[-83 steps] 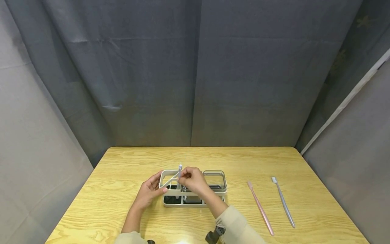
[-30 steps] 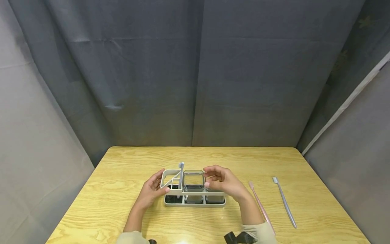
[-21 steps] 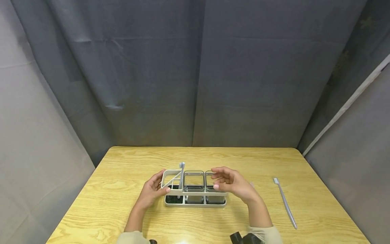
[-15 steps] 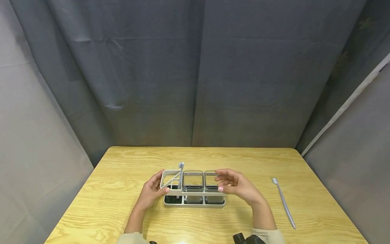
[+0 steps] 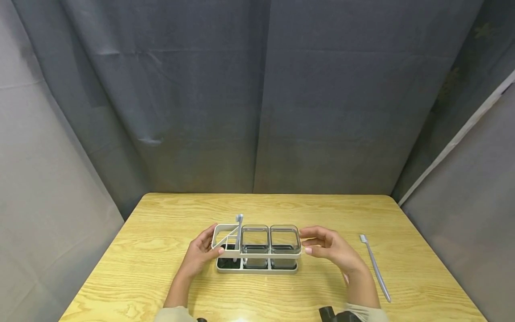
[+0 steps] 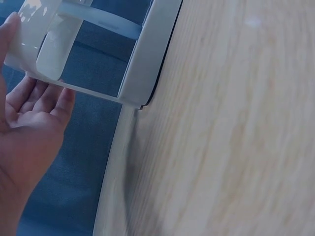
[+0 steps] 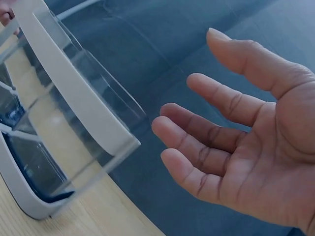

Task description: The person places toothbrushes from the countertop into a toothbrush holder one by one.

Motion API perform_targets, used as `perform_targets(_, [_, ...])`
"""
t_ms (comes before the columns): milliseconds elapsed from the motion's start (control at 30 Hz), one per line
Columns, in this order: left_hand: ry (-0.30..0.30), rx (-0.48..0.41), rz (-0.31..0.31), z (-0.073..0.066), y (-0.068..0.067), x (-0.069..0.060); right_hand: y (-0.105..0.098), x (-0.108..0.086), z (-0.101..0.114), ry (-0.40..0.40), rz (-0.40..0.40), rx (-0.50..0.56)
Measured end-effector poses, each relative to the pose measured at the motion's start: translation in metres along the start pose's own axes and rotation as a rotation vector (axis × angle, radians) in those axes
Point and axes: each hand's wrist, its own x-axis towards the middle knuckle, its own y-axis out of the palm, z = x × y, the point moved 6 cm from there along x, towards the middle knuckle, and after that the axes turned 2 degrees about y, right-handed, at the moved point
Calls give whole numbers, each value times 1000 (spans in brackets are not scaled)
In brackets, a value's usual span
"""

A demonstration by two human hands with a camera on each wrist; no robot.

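A white toothbrush holder (image 5: 265, 256) stands on the table with two clear square cups (image 5: 255, 237) in its middle and right places. In its divided left compartment a grey-blue toothbrush (image 5: 239, 230) stands, bristles up. My left hand (image 5: 198, 256) grips the holder's left end, thumb in front and fingers behind; the left wrist view has the fingers (image 6: 44, 101) under its rim. My right hand (image 5: 335, 249) is just off the right end, fingers loosely bent. In the right wrist view a gap lies between its fingertips (image 7: 170, 125) and the cup.
Another grey-blue toothbrush (image 5: 376, 270) lies on the wooden table (image 5: 161, 232) at the right. The pink toothbrush seen earlier is mostly or wholly hidden by the right forearm. Grey curtains (image 5: 257, 112) enclose the table's back and sides.
My right hand has let go of the grey-blue toothbrush, leaving it standing in the holder, and moved right past the cups. The forearm now covers the pink toothbrush. My left hand keeps its grip.
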Motion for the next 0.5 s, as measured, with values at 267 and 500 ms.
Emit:
perform_targets(267, [-2, 4, 5, 1, -2, 0, -10, -7, -3, -98, 34, -44])
perform_targets(500, [2, -7, 12, 3, -2, 1, -22, -14, -8, -96, 1, -73])
